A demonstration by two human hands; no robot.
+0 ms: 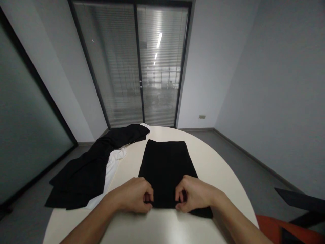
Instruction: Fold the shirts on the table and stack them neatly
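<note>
Flat on the middle of the round white bench (218, 166), a folded black cloth (166, 166), near edge pinched in two places. Left hand (134, 200) curled tight on that edge, right hand (194, 198) likewise just beside it. Further left, heap of black and white garments (88, 169) draped over the bench rim. Orange chair (274, 228) at lower right

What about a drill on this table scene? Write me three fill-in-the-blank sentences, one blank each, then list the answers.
1. The flat cloth on the table is ____ in colour.
2. Its near edge is pinched by ____ hands, the left hand and the right hand.
3. The pile of black and white garments lies on the cloth's ____ side.
Missing words: black; two; left.
</note>
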